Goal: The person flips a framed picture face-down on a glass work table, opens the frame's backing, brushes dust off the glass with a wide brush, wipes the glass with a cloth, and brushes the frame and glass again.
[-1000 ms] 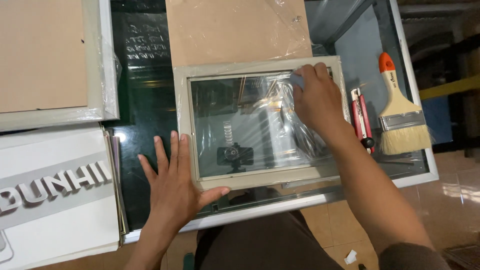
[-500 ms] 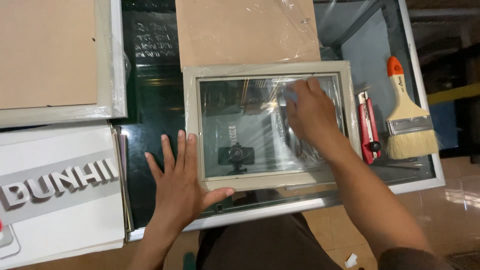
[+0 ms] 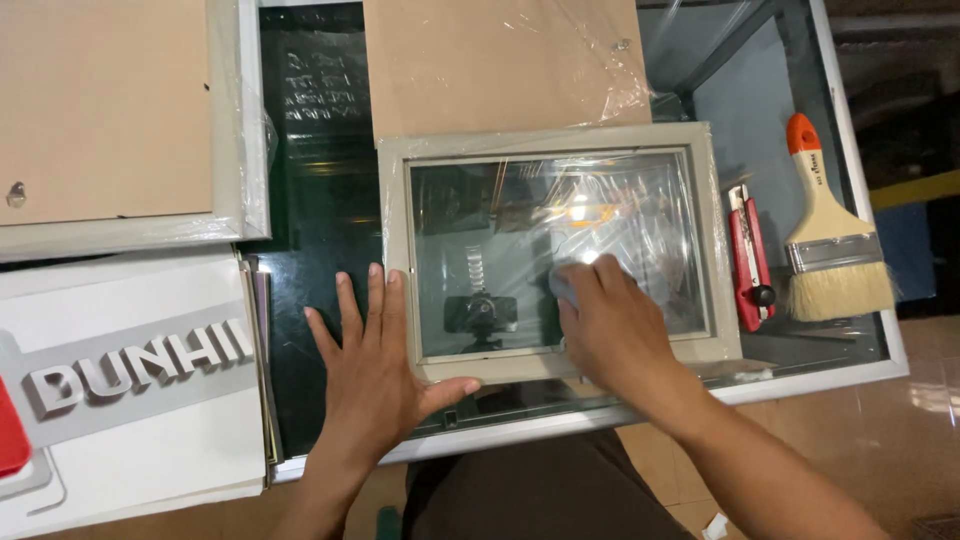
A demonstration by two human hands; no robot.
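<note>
The right hand (image 3: 615, 330) lies palm down on the glass of a pale grey picture frame (image 3: 555, 135), fingers curled together over a small pale cloth or pad (image 3: 563, 283) of which only an edge shows; a second ago this hand was up at the frame's one o'clock corner, and it has since swept down to about five o'clock on the pane, which suggests the wiping has crossed most of the glass; the left hand (image 3: 375, 375) is spread flat and empty at the frame's eight o'clock corner, thumb pressed along the lower edge, bracing it as before; the frame sits at the centre of a dark glass tabletop (image 3: 320, 190), its pane reflecting light and loose clear film; at twelve o'clock a brown backing board (image 3: 500, 65) touches its top edge; at three o'clock, just beside it, lies a red utility knife (image 3: 748, 258), and beyond that a wide paintbrush (image 3: 830, 240) with an orange-tipped handle; at ten o'clock rests another wrapped frame (image 3: 110, 120) face down; at eight o'clock a white sign panel (image 3: 130, 390) with raised letters.
</note>
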